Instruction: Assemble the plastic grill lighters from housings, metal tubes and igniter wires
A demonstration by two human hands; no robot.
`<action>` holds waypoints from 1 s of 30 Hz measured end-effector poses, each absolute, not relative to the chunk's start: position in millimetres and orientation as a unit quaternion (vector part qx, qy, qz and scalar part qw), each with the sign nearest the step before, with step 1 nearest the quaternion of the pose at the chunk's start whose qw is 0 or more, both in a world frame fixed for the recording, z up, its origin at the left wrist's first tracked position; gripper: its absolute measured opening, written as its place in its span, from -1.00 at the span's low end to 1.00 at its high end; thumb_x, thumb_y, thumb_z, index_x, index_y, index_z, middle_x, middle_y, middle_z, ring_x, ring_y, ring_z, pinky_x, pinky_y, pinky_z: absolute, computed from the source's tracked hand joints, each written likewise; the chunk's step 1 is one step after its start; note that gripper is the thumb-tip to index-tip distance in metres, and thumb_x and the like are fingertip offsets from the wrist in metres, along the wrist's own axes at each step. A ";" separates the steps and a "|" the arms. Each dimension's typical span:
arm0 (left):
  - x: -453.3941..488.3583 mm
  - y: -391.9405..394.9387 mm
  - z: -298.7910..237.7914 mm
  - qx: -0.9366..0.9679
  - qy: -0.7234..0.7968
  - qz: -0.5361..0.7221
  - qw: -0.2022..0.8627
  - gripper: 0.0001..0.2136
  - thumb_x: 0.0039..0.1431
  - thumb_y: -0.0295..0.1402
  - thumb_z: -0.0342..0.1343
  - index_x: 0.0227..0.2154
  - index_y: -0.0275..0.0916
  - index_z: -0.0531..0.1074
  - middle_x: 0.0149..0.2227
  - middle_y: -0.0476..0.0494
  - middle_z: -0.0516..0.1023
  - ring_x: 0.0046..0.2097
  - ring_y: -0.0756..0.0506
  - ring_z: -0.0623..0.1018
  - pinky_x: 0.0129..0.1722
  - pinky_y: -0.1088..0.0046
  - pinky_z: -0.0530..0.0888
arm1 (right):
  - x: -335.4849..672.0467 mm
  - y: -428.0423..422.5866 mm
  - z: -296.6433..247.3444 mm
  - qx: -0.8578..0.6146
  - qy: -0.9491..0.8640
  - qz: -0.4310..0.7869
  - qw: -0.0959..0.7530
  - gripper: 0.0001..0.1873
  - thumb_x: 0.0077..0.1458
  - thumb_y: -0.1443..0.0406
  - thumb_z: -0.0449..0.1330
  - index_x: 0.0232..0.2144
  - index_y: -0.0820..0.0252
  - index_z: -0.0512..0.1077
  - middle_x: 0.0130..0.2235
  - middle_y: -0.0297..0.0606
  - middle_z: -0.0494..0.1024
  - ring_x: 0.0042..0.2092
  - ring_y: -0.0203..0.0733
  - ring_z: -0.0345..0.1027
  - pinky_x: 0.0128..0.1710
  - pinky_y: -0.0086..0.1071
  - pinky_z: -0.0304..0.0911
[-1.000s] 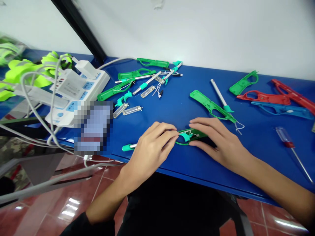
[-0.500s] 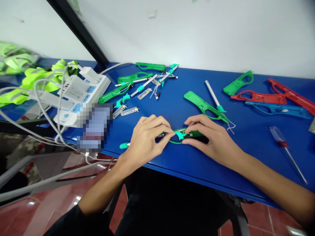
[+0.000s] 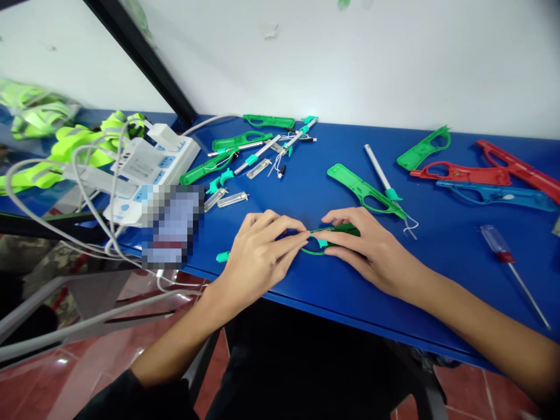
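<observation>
A green plastic handle shell [image 3: 339, 231] with a teal trigger piece [image 3: 322, 241] lies near the front edge of the blue table [image 3: 437, 268]. My right hand [image 3: 371, 251] covers its right part, fingers curled and pressing on it. My left hand [image 3: 258, 256] rests on the piece's left end, fingertips pinched at the trigger and loop. From under my left hand a white tube ending in a teal tip [image 3: 222, 256] sticks out to the left.
Loose green shells, tubes and metal parts [image 3: 245, 153] lie at the back left. A green shell [image 3: 363, 189] and white tube [image 3: 378, 169] sit behind my hands. Red, blue and green shells [image 3: 476, 173] and a screwdriver [image 3: 507, 259] lie right. A power strip [image 3: 144, 166] with cables sits left.
Both hands have closed in over the green handle shell, so less of it shows than before. The view has shifted slightly; the other parts stay where they were.
</observation>
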State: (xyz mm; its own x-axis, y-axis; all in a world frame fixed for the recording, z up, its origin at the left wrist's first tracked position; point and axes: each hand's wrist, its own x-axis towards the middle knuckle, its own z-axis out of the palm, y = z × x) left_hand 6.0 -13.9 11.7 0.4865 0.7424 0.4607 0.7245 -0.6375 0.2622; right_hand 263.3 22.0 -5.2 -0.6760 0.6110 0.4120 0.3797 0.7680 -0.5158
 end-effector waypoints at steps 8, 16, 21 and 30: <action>0.8 -15.2 -0.1 0.845 0.422 0.309 0.112 -0.81 0.51 -0.46 0.13 0.01 -0.20 0.62 0.00 -0.13 0.69 -0.11 -0.08 0.58 -0.10 0.27 0.47 | 263.7 22.4 -6.9 -0.271 -0.904 0.195 0.266 -0.56 0.45 0.33 0.17 0.30 -0.08 0.49 0.22 -0.06 0.49 0.14 0.00 0.41 0.17 0.03 0.44; 2.7 -14.8 -0.7 0.841 0.430 0.313 0.100 -0.84 0.51 -0.44 0.14 -0.03 -0.19 0.63 -0.02 -0.12 0.71 -0.13 -0.08 0.60 -0.08 0.27 0.51 | 265.5 22.3 -6.6 -0.270 -0.908 0.197 0.254 -0.54 0.45 0.33 0.18 0.32 -0.10 0.47 0.20 -0.09 0.50 0.19 0.00 0.38 0.18 0.02 0.41; 2.9 -21.5 2.3 0.838 0.450 0.302 0.059 -0.84 0.51 -0.36 0.18 0.03 -0.21 0.59 -0.02 -0.13 0.73 -0.10 -0.11 0.62 -0.13 0.26 0.47 | 262.7 20.0 -2.5 -0.267 -0.919 0.169 0.235 -0.62 0.47 0.33 0.15 0.25 0.03 0.52 0.18 -0.03 0.52 0.18 0.03 0.39 0.17 0.03 0.42; 0.4 -35.7 3.1 0.844 0.454 0.279 0.059 -0.76 0.50 -0.33 0.20 0.13 -0.21 0.51 0.08 -0.18 0.69 -0.01 -0.18 0.58 -0.06 0.21 0.46 | 261.1 13.8 4.7 -0.255 -0.934 0.130 0.215 -0.63 0.46 0.38 0.15 0.22 0.10 0.51 0.11 -0.02 0.60 0.15 0.02 0.45 0.11 -0.03 0.45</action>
State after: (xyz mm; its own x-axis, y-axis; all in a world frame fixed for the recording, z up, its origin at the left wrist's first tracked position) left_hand 0.4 -35.7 3.1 0.4331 0.7989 0.4173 0.7335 -0.5815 0.3518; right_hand 261.1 13.8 4.7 -0.7776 0.5319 0.3352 0.4198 0.8362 -0.3531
